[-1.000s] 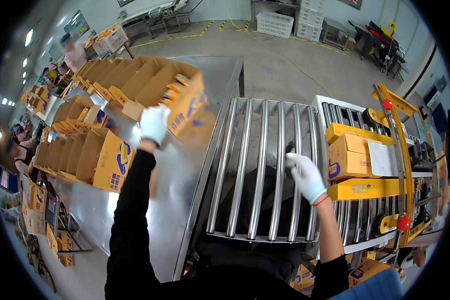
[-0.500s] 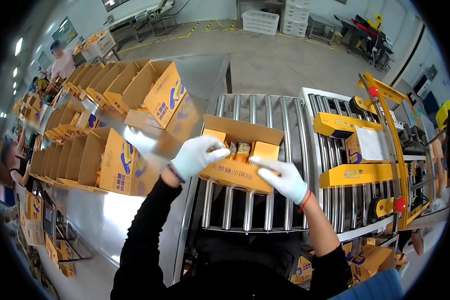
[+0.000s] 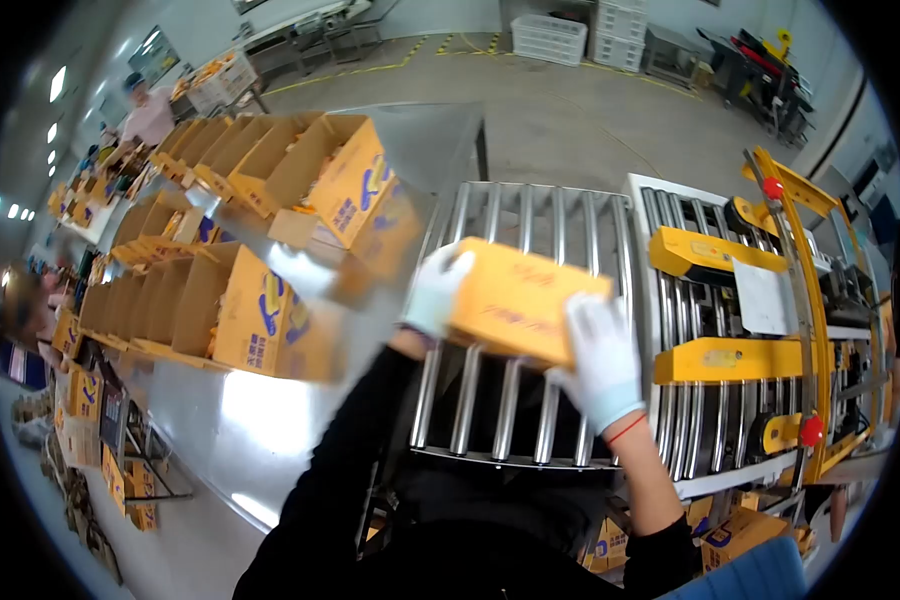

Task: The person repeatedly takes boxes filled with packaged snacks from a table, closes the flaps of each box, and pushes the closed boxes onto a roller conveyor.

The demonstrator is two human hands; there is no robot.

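Note:
A small orange-yellow carton (image 3: 525, 300) sits on the roller conveyor (image 3: 510, 400) in front of me, its top flaps folded down over the contents. My left hand (image 3: 436, 288), in a white glove, presses against the carton's left end with its fingers curled round the corner. My right hand (image 3: 600, 345), also gloved in white, lies along the right end, fingers pointing up the side and thumb near the lower corner. Between them the hands grip the carton. Printing on it is blurred.
On the left, a steel table (image 3: 220, 420) bears rows of open cartons (image 3: 255, 315). To the right stands a sealing machine with yellow side guides (image 3: 730, 360), red knobs (image 3: 811, 431) and a white sheet-like surface (image 3: 765, 297). A person (image 3: 148, 112) stands at the far left.
The carton was open with wrapped packs showing; its flaps are now shut. My hands have moved from its front edge to its two ends. The carton beside the yellow guides has shifted right.

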